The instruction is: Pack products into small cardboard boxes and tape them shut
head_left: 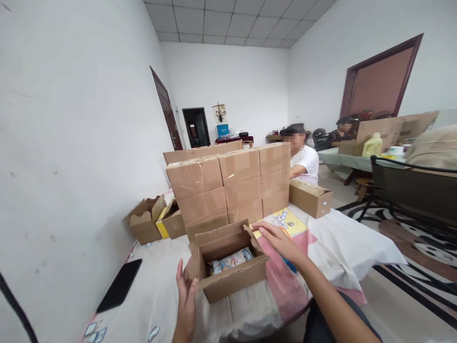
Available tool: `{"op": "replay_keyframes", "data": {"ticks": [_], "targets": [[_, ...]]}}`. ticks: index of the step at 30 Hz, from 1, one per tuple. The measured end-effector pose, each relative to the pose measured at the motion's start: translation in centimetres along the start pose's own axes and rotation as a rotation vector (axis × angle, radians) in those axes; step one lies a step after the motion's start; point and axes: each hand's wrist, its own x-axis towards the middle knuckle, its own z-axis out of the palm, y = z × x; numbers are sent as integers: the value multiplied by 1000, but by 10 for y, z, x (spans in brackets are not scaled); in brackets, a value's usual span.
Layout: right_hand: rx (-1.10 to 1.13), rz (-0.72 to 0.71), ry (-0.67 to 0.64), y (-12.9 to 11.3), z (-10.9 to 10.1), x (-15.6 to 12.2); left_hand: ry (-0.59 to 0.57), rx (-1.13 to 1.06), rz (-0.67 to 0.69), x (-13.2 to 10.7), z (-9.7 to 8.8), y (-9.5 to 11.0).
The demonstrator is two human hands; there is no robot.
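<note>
An open cardboard box (232, 282) sits on the cloth-covered table in front of me, its flaps standing up. Inside it lies a printed plastic packet (231, 260), white with blue and pinkish patterns. My left hand (186, 290) is beside the box's left side, fingers apart and pointing up, the thumb close to the near left corner. Over the right side flap is my right hand (273, 237), its fingers stretched out toward that flap. Whether the fingertips press on the cardboard I cannot tell.
Stacked taped cartons (243, 183) form a wall behind the box. A single carton (310, 197) stands to their right, open boxes (146, 221) to their left. A black flat object (119, 286) lies at the left. A person (303, 157) sits behind the stack; a chair (414, 190) stands right.
</note>
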Motion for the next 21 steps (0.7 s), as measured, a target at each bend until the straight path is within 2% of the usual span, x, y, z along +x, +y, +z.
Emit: {"op": "replay_keyframes", "data": {"ticks": [3, 5, 7, 11, 14, 17, 19, 21], "targets": [[-48, 49, -152, 20, 9, -12, -148, -16, 135, 5, 4, 6], [-76, 68, -161, 23, 15, -14, -167, 47, 259, 9, 5, 4], [-89, 86, -143, 19, 16, -14, -152, 114, 326, 13, 3, -2], [-138, 39, -239, 11, 10, -11, -125, 146, 361, 17, -2, -17], [-113, 14, -281, 14, 10, -8, -143, 136, 333, 19, -5, -29], [-22, 46, -220, 25, 15, -6, -165, 175, 384, 20, -5, -38], [57, 18, -176, 34, 19, -7, -198, 267, 412, 19, -5, -36], [169, -8, -136, 43, 21, -10, -187, 332, 324, 17, -1, -25]]}}
